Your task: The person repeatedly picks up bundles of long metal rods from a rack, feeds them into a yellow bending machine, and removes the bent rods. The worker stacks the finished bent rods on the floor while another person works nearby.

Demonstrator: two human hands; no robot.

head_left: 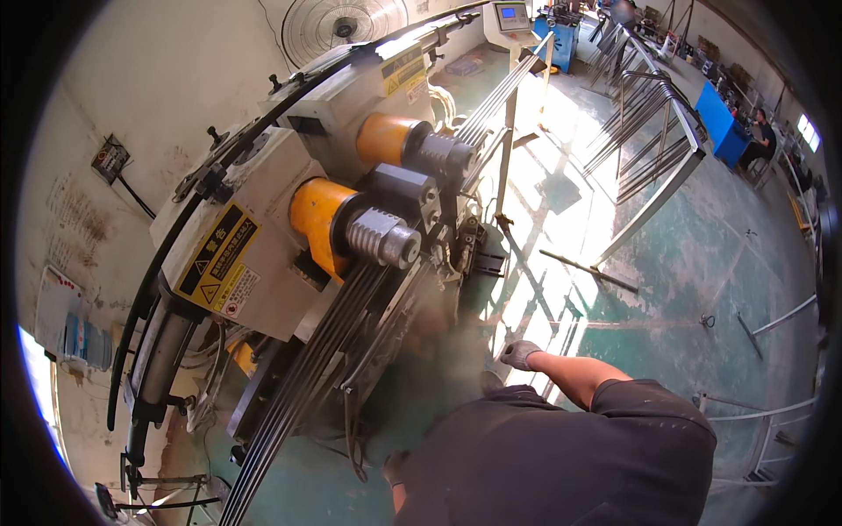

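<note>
My right hand, in a grey glove, hangs over the sunlit floor to the right of the machine. Its fingers look curled, with nothing seen in them. Lower down, my left hand hangs beside my dark shirt, also gloved; its fingers are too hidden to read. Left of it, several long thin steel bars run at a slant under the front grooved steel roller. An orange housing sits behind that roller. Neither hand visibly touches the bars or the machine.
A second grooved roller stands farther back, where bars slant up toward a control box. A rack of rods stands at right. One loose bar lies on the green floor. A person sits by a blue cabinet.
</note>
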